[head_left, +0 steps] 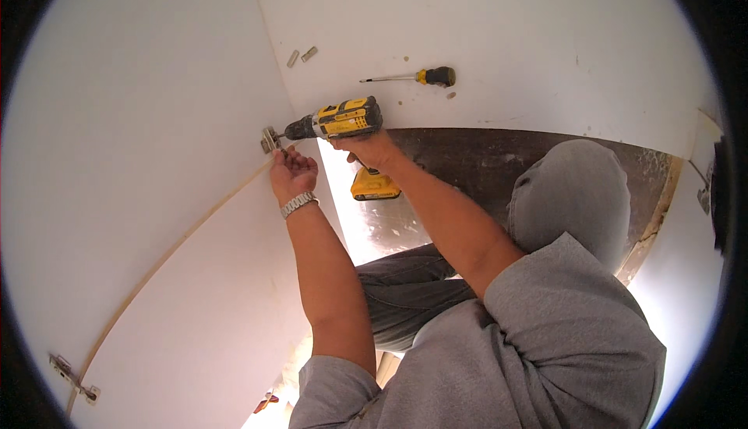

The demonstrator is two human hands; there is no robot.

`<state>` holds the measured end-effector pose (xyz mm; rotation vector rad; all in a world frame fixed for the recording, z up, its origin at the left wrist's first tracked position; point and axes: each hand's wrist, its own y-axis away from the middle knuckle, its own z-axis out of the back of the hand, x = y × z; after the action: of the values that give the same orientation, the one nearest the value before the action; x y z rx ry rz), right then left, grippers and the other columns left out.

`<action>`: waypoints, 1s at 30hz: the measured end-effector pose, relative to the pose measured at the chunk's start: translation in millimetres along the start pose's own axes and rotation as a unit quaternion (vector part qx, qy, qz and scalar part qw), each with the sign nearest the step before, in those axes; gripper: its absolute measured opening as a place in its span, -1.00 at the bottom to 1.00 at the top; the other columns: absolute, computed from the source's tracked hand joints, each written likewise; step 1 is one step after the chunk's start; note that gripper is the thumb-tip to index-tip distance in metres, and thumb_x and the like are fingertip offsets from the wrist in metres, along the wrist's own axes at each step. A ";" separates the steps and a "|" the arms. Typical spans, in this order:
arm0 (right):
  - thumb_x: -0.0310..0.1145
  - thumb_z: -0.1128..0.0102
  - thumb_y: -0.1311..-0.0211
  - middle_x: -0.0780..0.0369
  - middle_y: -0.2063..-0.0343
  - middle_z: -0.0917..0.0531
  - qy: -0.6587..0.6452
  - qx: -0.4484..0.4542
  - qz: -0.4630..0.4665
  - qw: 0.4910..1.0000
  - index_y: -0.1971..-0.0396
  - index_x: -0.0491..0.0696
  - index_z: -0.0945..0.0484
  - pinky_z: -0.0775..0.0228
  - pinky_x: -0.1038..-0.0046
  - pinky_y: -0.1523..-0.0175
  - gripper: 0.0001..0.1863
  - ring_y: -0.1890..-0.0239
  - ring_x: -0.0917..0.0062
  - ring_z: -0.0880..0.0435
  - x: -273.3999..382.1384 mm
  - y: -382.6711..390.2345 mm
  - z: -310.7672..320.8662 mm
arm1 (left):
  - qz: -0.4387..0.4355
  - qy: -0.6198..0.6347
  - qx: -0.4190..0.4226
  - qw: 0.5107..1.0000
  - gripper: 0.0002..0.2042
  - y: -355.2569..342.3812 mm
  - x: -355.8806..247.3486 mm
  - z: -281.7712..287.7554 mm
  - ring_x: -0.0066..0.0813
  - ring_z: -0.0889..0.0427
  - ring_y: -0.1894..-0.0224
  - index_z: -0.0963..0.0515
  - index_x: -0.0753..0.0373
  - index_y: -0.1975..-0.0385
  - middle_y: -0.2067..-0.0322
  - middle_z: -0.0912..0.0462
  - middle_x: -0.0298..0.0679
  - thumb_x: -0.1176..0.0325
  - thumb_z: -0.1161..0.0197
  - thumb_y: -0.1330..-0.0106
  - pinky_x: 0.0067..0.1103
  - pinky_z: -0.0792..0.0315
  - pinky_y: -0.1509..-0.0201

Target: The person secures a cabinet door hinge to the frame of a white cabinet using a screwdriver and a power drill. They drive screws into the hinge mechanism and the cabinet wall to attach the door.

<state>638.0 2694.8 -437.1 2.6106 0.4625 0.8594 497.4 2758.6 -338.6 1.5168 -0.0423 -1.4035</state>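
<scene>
The yellow-and-black cordless drill (pixel 336 120) is being gripped in the right hand (pixel 372 148) and driven at nine o'clock into the upper metal hinge (pixel 269 140), steadied by the curled left hand (pixel 292 173), the lower metal hinge (pixel 74 379) seemingly being already fastened.

Yellow-black drill (pixel 336 120) level, tip apparently at hinge (pixel 269 141)

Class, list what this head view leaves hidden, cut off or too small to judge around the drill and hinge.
- Drill grip: hidden by the right hand.
- Upper hinge: screws too small; partly covered by the left hand.
- Lower hinge: warped near the fisheye rim.
- Small metal pieces: too small to identify.
</scene>
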 end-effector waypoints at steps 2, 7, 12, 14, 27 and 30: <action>-0.29 -0.35 -0.02 0.31 0.33 -0.66 0.003 -0.005 0.010 1.000 0.12 -0.08 -0.56 -0.50 0.60 0.48 -0.61 0.50 0.67 -0.56 2.0 0.4 -0.3 | -0.002 -0.001 0.006 1.000 -0.69 -0.7 -0.9 2.4 -0.60 -0.31 0.53 -0.46 0.17 0.39 0.62 -0.35 -0.47 0.05 0.02 -0.40 -0.50 -0.27 0.24; -0.30 -0.31 -0.07 0.28 0.41 -0.64 0.006 0.046 -0.014 0.999 0.17 -0.07 -0.57 -0.45 0.59 0.53 -0.69 0.54 0.66 -0.54 5.4 0.6 3.9 | -0.010 0.016 -0.032 0.999 -0.70 5.0 5.7 -6.0 -0.58 -0.30 0.53 -0.44 0.14 0.43 0.60 -0.38 -0.46 0.05 -0.03 -0.37 -0.47 -0.24 0.25; -0.28 -0.28 -0.12 0.28 0.47 -0.61 0.000 0.039 -0.052 0.998 0.18 -0.09 -0.55 -0.45 0.58 0.53 -0.70 0.56 0.65 -0.52 13.7 6.0 -8.2 | -0.002 0.020 -0.008 1.000 -0.70 -10.8 -3.6 10.2 -0.58 -0.30 0.53 -0.43 0.13 0.44 0.58 -0.41 -0.46 0.03 -0.05 -0.36 -0.45 -0.23 0.26; -0.28 -0.27 -0.14 0.29 0.47 -0.61 0.014 0.040 -0.080 0.996 0.18 -0.09 -0.54 -0.44 0.59 0.54 -0.71 0.56 0.64 -0.52 10.3 6.2 -5.2 | -0.003 0.017 -0.008 1.000 -0.70 -10.1 -1.8 8.1 -0.58 -0.30 0.53 -0.43 0.13 0.43 0.58 -0.42 -0.46 0.03 -0.04 -0.36 -0.45 -0.22 0.25; -0.30 -0.38 -0.03 0.32 0.42 -0.58 0.004 0.060 -0.110 0.992 0.26 -0.06 -0.56 -0.39 0.56 0.45 -0.71 0.49 0.63 -0.48 30.3 16.0 -1.1 | 0.012 0.007 -0.012 1.000 -0.68 -4.9 -4.7 6.4 -0.58 -0.32 0.53 -0.47 0.19 0.41 0.59 -0.41 -0.44 0.05 -0.01 -0.38 -0.44 -0.26 0.22; -0.32 -0.44 0.05 0.31 0.40 -0.59 -0.008 0.052 -0.118 0.992 0.24 -0.07 -0.56 -0.40 0.55 0.43 -0.66 0.50 0.61 -0.48 29.3 16.1 0.3 | 0.020 0.019 0.007 1.000 -0.66 -8.2 -5.5 9.3 -0.55 -0.34 0.52 -0.49 0.22 0.40 0.60 -0.40 -0.40 0.04 -0.03 -0.37 -0.41 -0.29 0.20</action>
<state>663.7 2692.4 -415.8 2.5840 0.8119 0.7543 484.0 2760.1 -338.2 1.5461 -0.0588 -1.3459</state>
